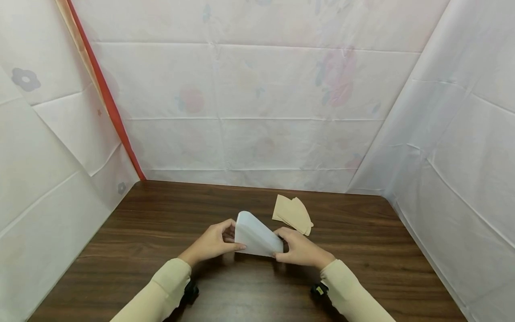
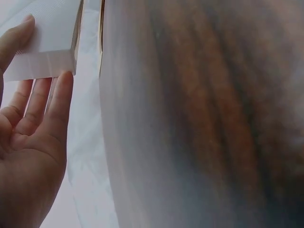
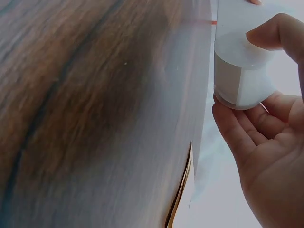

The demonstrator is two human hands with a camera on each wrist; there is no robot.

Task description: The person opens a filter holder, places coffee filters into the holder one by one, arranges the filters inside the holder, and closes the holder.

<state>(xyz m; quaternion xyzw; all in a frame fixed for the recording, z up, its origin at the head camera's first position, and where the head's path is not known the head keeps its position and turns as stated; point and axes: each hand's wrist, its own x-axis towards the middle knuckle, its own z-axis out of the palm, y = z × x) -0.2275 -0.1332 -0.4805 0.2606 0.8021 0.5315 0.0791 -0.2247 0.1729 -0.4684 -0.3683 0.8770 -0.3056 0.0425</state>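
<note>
A white fan-shaped case, smooth, with one rounded end, is held up on a tilt between both hands. My left hand grips its left end, thumb on the broad face and fingers at the edge behind. In the left wrist view this end of the case shows a straight, finely ribbed side. My right hand pinches the opposite end, its thumb pressed on the flat face. The right wrist view shows the fingers under the curved end of the case. The inside of the case is hidden.
Several tan, fan-shaped paper coffee filters lie in a loose overlapping pile behind my right hand. The dark wooden table is bounded by white patterned sheets at the back and sides. A red strip runs down the left corner.
</note>
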